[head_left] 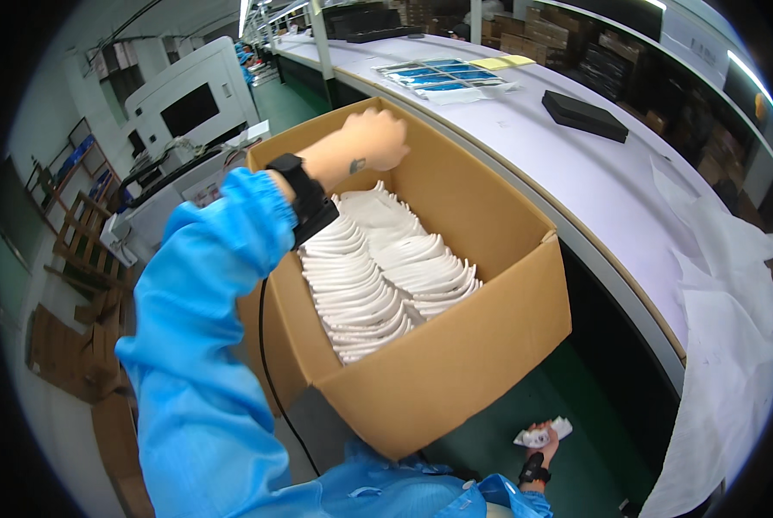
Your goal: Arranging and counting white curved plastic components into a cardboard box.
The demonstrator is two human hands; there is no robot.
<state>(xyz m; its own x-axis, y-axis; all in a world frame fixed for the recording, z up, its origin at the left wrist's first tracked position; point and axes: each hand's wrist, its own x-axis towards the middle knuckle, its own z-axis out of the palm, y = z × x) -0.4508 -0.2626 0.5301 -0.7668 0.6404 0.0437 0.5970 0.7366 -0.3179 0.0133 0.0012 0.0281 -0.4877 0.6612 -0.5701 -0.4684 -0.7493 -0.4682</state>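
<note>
My left hand [376, 138] is over the far end of an open brown cardboard box [456, 371]. Its fingers are curled and turned away from me, so whatever they may hold is hidden. Inside the box, below that arm, stand two packed rows of thin, soft-looking white pieces [348, 285] with curved edges. Low on the right, outside the box, my right hand [542, 439] is closed around a small white bundle [561, 427]. The bundle's exact kind is too small to make out.
A long white-topped workbench [576, 164] runs along the box's right side. On it lie blue-and-clear plastic packets [443, 76], a yellow sheet [503, 62] and a black block [585, 116]. White sheeting [723, 345] hangs over its near end. A white machine [192, 99] stands far left.
</note>
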